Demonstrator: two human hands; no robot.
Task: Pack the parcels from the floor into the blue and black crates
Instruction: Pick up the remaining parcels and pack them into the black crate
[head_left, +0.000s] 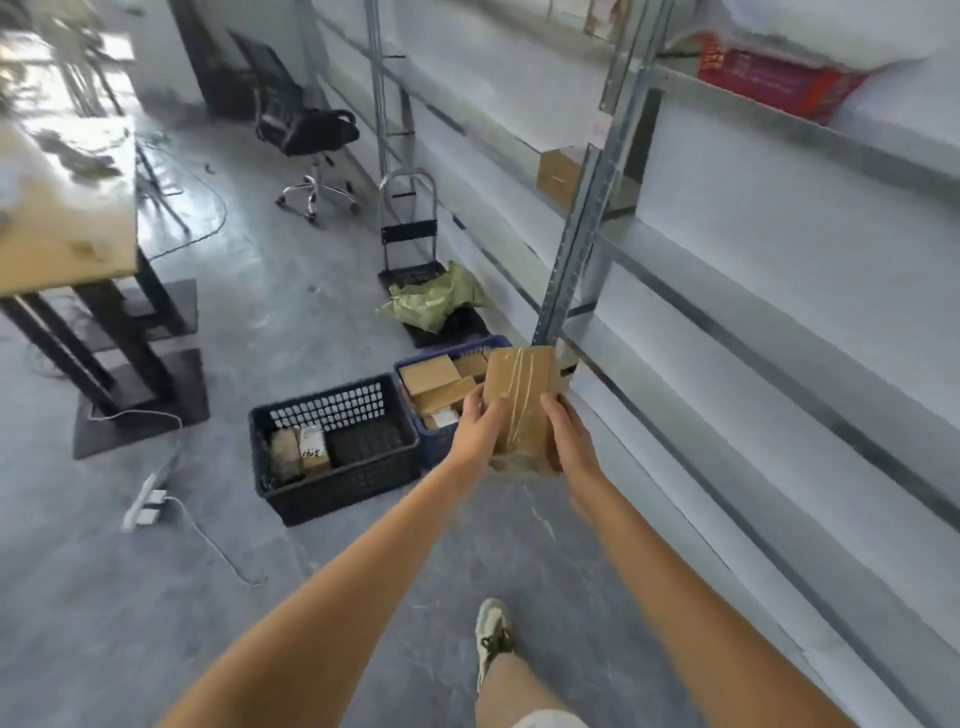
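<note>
Head view: both hands, left hand (480, 423) and right hand (569, 434), grip a taped brown cardboard parcel (522, 410); blue plastic crate (441, 447) nearly full, black plastic crate (332, 483) mostly empty.

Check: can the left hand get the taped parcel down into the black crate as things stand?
Probably yes. The left hand and right hand both grip the taped parcel in the air beside the black crate. That crate is open-topped, with only two packages at its left end, and nothing lies between.

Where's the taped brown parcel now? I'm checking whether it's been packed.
In the head view, the taped brown parcel is held between the left hand and right hand, near the blue crate.
</note>
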